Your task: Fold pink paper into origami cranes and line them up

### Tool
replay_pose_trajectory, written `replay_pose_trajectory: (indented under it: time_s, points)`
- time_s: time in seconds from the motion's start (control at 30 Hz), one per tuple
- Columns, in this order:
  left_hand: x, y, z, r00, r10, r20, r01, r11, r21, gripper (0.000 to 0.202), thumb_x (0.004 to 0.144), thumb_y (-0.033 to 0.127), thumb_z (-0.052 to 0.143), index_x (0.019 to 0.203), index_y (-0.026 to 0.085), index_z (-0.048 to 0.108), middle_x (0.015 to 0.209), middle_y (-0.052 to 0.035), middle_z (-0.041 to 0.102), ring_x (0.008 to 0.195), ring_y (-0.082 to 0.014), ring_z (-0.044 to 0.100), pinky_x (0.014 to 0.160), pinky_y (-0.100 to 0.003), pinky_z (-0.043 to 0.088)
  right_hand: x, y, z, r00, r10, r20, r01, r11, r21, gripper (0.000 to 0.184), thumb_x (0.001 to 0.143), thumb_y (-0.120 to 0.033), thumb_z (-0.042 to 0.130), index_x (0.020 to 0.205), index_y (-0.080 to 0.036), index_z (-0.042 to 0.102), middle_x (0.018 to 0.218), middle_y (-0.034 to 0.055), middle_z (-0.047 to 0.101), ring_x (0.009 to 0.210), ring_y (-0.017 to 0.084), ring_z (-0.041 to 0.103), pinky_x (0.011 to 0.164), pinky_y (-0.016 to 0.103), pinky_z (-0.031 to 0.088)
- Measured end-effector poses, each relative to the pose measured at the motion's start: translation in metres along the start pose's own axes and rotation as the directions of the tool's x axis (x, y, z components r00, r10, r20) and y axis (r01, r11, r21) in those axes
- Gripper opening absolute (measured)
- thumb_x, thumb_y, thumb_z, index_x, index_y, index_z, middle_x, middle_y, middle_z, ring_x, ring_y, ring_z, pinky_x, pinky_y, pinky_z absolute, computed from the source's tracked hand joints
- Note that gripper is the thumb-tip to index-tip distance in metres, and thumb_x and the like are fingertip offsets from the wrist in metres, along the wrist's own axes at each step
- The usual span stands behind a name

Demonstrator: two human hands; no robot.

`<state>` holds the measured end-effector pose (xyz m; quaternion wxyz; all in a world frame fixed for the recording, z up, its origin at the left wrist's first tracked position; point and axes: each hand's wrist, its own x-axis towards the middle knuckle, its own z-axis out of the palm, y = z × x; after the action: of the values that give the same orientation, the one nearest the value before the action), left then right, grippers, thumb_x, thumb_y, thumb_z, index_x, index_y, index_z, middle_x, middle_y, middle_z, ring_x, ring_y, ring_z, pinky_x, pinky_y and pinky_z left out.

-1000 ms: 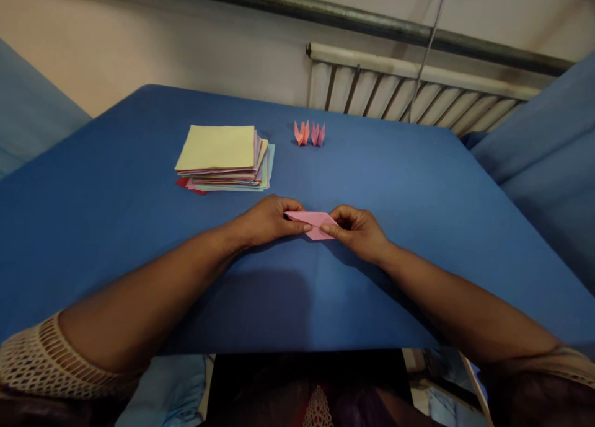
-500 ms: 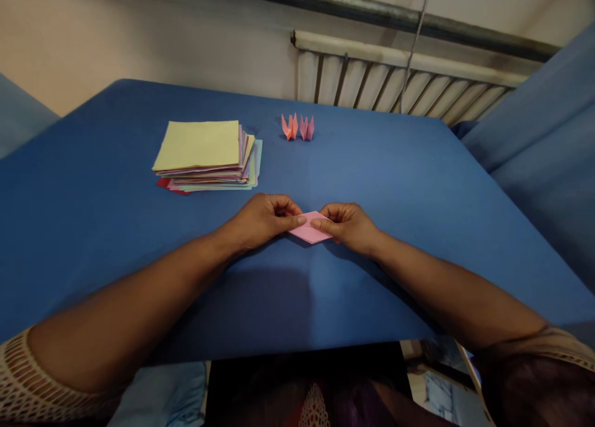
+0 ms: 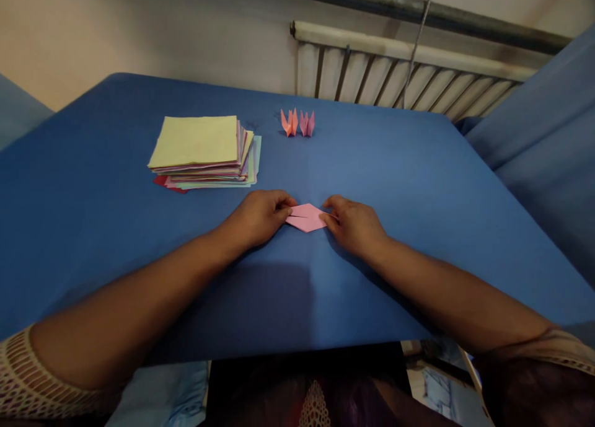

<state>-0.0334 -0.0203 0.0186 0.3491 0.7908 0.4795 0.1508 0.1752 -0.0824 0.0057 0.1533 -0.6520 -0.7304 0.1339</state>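
A small pink folded paper (image 3: pixel 305 217), diamond-shaped with a slit on its left half, lies flat on the blue table (image 3: pixel 418 185). My left hand (image 3: pixel 260 215) has its fingers curled and pinches the paper's left tip. My right hand (image 3: pixel 354 224) presses its fingertips on the paper's right tip, fingers bent. Both forearms rest on the table.
A stack of coloured square papers (image 3: pixel 201 150) with a yellow sheet on top sits behind my left hand. Two small folded paper figures (image 3: pixel 297 122), orange and pink, stand further back. A radiator (image 3: pixel 395 74) runs along the wall. Blue fabric rises at the right.
The pink paper has gone from being held slightly raised and tilted to lying flat on the table. Both hands have shifted out to its two tips.
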Motion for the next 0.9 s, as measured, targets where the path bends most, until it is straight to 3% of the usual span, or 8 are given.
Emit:
replay_pose_trajectory:
  time_s: [0.1,0.2,0.27,0.37,0.43,0.5,0.6,0.9]
  points:
    - [0.0,0.002,0.0,1.0,0.022,-0.004,-0.021,0.991,0.133,0.025,0.085,0.025,0.055,0.1,0.018,0.073,0.089,-0.0033,0.075,0.078,-0.0186,0.066,0.073,-0.03,0.046,-0.007,-0.006,0.003,0.975,-0.2,-0.095,0.186,0.973,-0.14,0.037,0.098,-0.025,0.048,0.132,-0.014,0.058,0.136,0.0167,0.059,0.122,0.03,0.055,0.099,0.046,0.044]
    - [0.0,0.002,-0.004,1.0,0.018,0.008,-0.019,0.984,0.175,0.027,0.085,0.027,0.053,0.102,0.018,0.073,0.089,-0.0035,0.075,0.078,-0.0188,0.067,0.074,-0.03,0.048,-0.019,-0.012,0.011,0.924,-0.383,-0.001,0.38,0.915,-0.138,0.043,0.101,-0.025,0.041,0.141,-0.012,0.051,0.147,0.0146,0.052,0.134,0.029,0.047,0.111,0.047,0.038]
    - [-0.002,0.002,-0.006,1.0,0.016,0.013,-0.018,0.977,0.212,0.03,0.087,0.029,0.052,0.106,0.017,0.072,0.094,-0.0052,0.075,0.083,-0.0203,0.068,0.077,-0.031,0.05,-0.027,-0.016,0.016,0.922,-0.377,0.085,0.385,0.914,-0.129,0.049,0.1,-0.027,0.044,0.144,-0.007,0.047,0.151,0.0172,0.046,0.138,0.03,0.042,0.114,0.047,0.036]
    - [-0.01,0.007,0.0,0.992,0.12,-0.05,-0.092,0.923,0.373,0.043,0.094,0.031,0.044,0.128,0.012,0.062,0.121,-0.0133,0.07,0.111,-0.0266,0.064,0.096,-0.04,0.048,-0.036,-0.021,0.018,0.931,-0.339,0.136,0.355,0.927,-0.119,0.063,0.098,-0.036,0.049,0.149,-0.002,0.038,0.158,0.0211,0.034,0.145,0.033,0.033,0.12,0.048,0.029]
    - [-0.02,0.013,0.011,0.972,0.221,-0.081,-0.162,0.878,0.45,0.053,0.098,0.035,0.037,0.143,0.009,0.046,0.143,-0.0174,0.056,0.134,-0.0292,0.049,0.111,-0.046,0.037,-0.04,-0.022,0.019,0.931,-0.332,0.152,0.349,0.932,-0.102,0.068,0.097,-0.04,0.049,0.152,-0.002,0.033,0.161,0.0215,0.028,0.149,0.033,0.027,0.122,0.048,0.025]
    - [-0.031,0.017,0.025,0.948,0.314,0.048,-0.302,0.844,0.442,0.069,0.098,0.052,0.037,0.15,0.007,0.033,0.156,-0.0187,0.04,0.147,-0.0304,0.031,0.119,-0.047,0.027,-0.042,-0.022,0.02,0.927,-0.332,0.171,0.349,0.934,-0.08,0.07,0.097,-0.041,0.047,0.153,-0.003,0.03,0.162,0.0213,0.026,0.151,0.032,0.023,0.123,0.05,0.022]
    - [-0.045,0.017,0.042,0.904,0.342,0.259,-0.423,0.806,0.414,0.093,0.093,0.071,0.032,0.153,0.0,0.022,0.161,-0.0246,0.024,0.152,-0.0318,0.018,0.122,-0.046,0.018,-0.043,-0.021,0.021,0.922,-0.336,0.19,0.354,0.933,-0.069,0.072,0.096,-0.041,0.046,0.154,-0.004,0.027,0.161,0.0217,0.027,0.151,0.032,0.023,0.123,0.052,0.021]
    - [-0.062,0.009,0.04,0.934,0.255,0.249,-0.355,0.729,0.586,0.123,0.077,0.09,0.027,0.153,-0.006,0.019,0.161,-0.03,0.016,0.152,-0.041,0.012,0.122,-0.052,0.015,-0.043,-0.022,0.02,0.927,-0.332,0.174,0.359,0.921,-0.153,0.072,0.097,-0.045,0.044,0.153,-0.002,0.029,0.162,0.0199,0.026,0.151,0.03,0.023,0.123,0.049,0.021]
